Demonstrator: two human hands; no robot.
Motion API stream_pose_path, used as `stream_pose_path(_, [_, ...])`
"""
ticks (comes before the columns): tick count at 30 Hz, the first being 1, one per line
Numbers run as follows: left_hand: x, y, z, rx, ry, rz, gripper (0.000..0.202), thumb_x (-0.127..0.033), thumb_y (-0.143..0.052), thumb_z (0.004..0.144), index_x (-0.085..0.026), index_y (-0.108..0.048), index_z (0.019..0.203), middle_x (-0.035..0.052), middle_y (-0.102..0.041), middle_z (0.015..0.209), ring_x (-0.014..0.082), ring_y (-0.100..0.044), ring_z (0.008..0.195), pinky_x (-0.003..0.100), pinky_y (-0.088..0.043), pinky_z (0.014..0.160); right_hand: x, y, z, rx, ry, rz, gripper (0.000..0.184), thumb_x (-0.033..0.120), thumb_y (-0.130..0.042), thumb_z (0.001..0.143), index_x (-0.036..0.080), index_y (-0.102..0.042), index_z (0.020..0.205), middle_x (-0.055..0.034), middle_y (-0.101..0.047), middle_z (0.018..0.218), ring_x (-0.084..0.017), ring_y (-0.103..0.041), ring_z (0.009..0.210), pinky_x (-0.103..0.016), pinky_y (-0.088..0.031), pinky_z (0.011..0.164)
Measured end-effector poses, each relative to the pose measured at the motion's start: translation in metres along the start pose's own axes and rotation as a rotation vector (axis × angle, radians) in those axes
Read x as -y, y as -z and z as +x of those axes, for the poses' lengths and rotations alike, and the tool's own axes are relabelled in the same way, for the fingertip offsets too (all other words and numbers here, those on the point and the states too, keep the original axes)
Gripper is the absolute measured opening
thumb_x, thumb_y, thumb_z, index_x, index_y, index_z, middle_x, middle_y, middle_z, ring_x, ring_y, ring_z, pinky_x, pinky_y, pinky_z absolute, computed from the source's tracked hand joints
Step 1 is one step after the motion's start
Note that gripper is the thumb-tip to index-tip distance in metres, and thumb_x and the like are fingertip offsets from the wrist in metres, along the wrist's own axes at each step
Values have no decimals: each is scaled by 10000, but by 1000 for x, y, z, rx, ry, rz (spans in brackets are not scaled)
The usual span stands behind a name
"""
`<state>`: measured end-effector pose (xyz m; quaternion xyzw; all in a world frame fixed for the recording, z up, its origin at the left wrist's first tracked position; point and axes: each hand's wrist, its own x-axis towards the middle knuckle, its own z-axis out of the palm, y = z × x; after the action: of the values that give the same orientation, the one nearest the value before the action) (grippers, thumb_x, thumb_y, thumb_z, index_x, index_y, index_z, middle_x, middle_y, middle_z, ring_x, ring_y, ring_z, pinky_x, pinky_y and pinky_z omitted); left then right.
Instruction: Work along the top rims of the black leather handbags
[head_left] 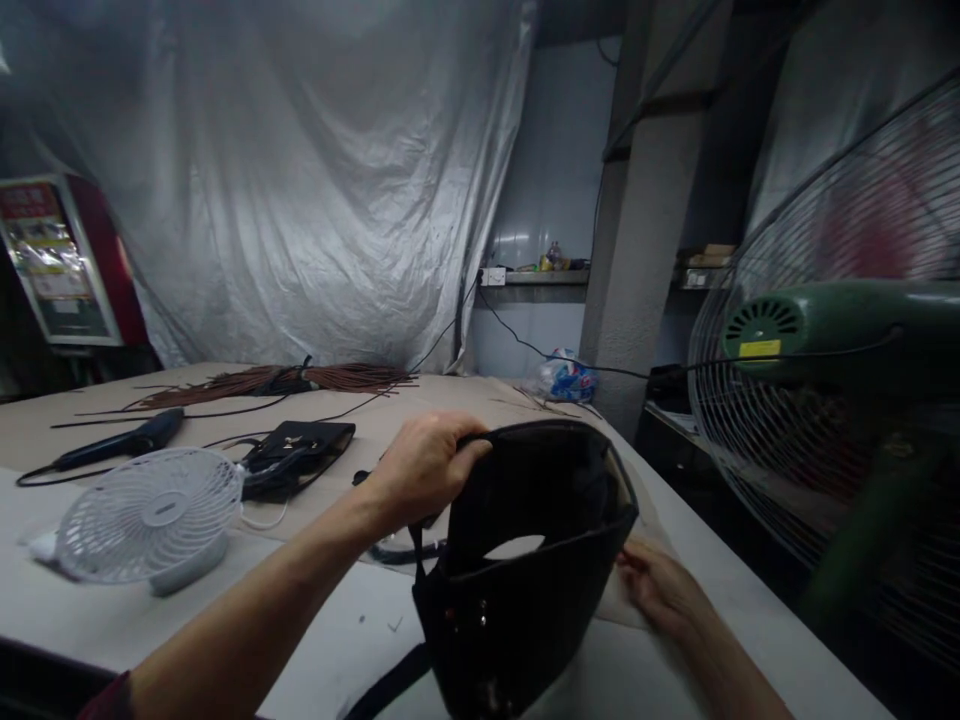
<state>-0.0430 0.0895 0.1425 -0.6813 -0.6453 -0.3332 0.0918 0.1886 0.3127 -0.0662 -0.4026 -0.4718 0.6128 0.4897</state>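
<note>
A black handbag is tilted in front of me with its mouth open towards me and its inside dark. A white oval patch shows inside; I cannot tell what it is. My left hand is closed on the left part of the bag's upper rim, thumb inside the mouth. My right hand is at the bag's right side, fingers curled against its edge, partly hidden by it. A black strap hangs from the bag's left side onto the table.
On the table, a small white fan stands left, beside a flat black case and a dark corded tool. Behind lies a bundle of brown cords. A large green fan stands close on the right.
</note>
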Motion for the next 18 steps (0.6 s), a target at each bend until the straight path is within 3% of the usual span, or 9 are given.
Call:
stream_pose_path(2, [7, -13, -5, 90, -12, 69, 188, -265, -525, 854, -191, -697, 864, 33, -692, 842, 179, -620, 807, 276, -426, 729, 6, 4, 2, -78, -53, 44, 105, 152, -669, 737, 124, -588, 797, 12, -595, 684, -78, -534, 513, -163, -420, 426])
stream_pose_path(4, [14, -31, -12, 127, 11, 94, 194, -274, -515, 858, -189, -688, 876, 41, -689, 854, 186, -621, 811, 285, -426, 723, 29, 3, -6, -157, 11, 85, 164, 168, -674, 707, 152, -604, 854, 5, -627, 740, -75, -554, 558, -143, -427, 448])
stream_pose_path(6, [19, -47, -19, 134, 36, 75, 201, -296, -512, 860, -189, -678, 893, 43, -681, 862, 185, -617, 811, 283, -426, 716, 63, -5, -29, -178, 244, 44, 222, 235, -693, 718, 165, -631, 920, -16, -654, 807, -86, -571, 629, -150, -451, 506])
stream_pose_path(8, [23, -58, -24, 138, 60, 37, 206, -315, -515, 856, -185, -673, 881, 41, -669, 845, 174, -609, 794, 271, -426, 700, 101, -20, -62, -109, 491, -118, 256, 342, -671, 771, 194, -642, 978, -25, -668, 855, -115, -597, 710, -193, -489, 605])
stream_pose_path(10, [25, -66, -26, 128, 77, 3, 216, -323, -513, 854, -177, -672, 856, 42, -653, 821, 163, -597, 768, 261, -426, 688, 134, -40, -99, 150, 658, -350, 226, 372, -616, 831, 214, -649, 989, -34, -673, 919, -160, -620, 828, -265, -504, 749])
stream_pose_path(12, [26, -72, -27, 114, 79, -49, 226, -327, -514, 850, -167, -674, 846, 43, -640, 805, 156, -586, 750, 255, -425, 682, 158, -63, -129, 529, 805, -626, 192, 354, -538, 893, 223, -664, 955, -36, -658, 992, -175, -596, 948, -279, -464, 839])
stream_pose_path(14, [25, -77, -27, 138, 49, -128, 205, -318, -564, 810, -152, -678, 843, 44, -634, 797, 154, -580, 738, 247, -422, 665, 172, -86, -147, 808, 859, -845, 279, 311, -400, 960, 207, -654, 913, -35, -651, 958, -155, -586, 905, -269, -438, 813])
stream_pose_path(18, [23, -83, -30, 163, 10, -276, 220, -259, -683, 682, -128, -683, 859, 47, -642, 833, 158, -586, 766, 231, -426, 664, 184, -114, -150, 1172, 913, -1276, 345, 271, -323, 965, 159, -611, 811, -20, -599, 704, -117, -503, 601, -257, -356, 595])
